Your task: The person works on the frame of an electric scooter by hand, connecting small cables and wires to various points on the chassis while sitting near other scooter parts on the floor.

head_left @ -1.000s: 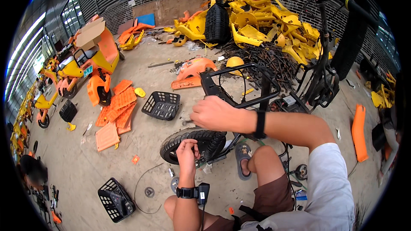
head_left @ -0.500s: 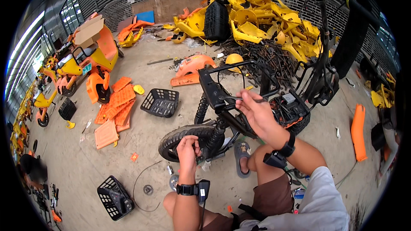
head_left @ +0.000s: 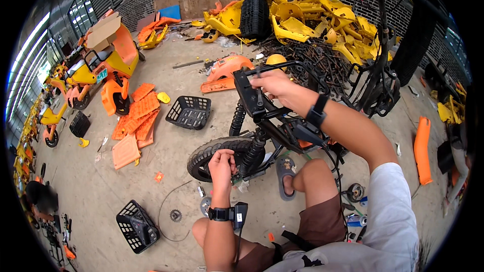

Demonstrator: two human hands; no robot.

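Observation:
A stripped black scooter frame [head_left: 275,136] stands in front of me, with its rear wheel [head_left: 197,163] and coil shock absorbers [head_left: 253,157] exposed. My right hand [head_left: 272,84] is closed at the black top plate [head_left: 247,90] at the rear end of the frame. A slim grey metal tool [head_left: 258,72], blurred, shows at its fingertips; its exact kind is unclear. Beside the wheel, low by the shock absorber, my left hand [head_left: 222,165] has its fingers curled together. Whatever they may hold is hidden.
Black plastic baskets [head_left: 189,113] lie on the floor at left, near stacked orange panels [head_left: 138,123]. A sprocket [head_left: 175,215] and thin cable [head_left: 159,216] lie nearby. Yellow body parts [head_left: 307,15] are heaped at the back. Yellow-orange scooters [head_left: 108,68] stand far left. An orange panel [head_left: 422,151] lies right.
My right hand has moved away from me and to the left, from beside the frame up to its top plate, taking the slim tool along. My left hand stays by the wheel.

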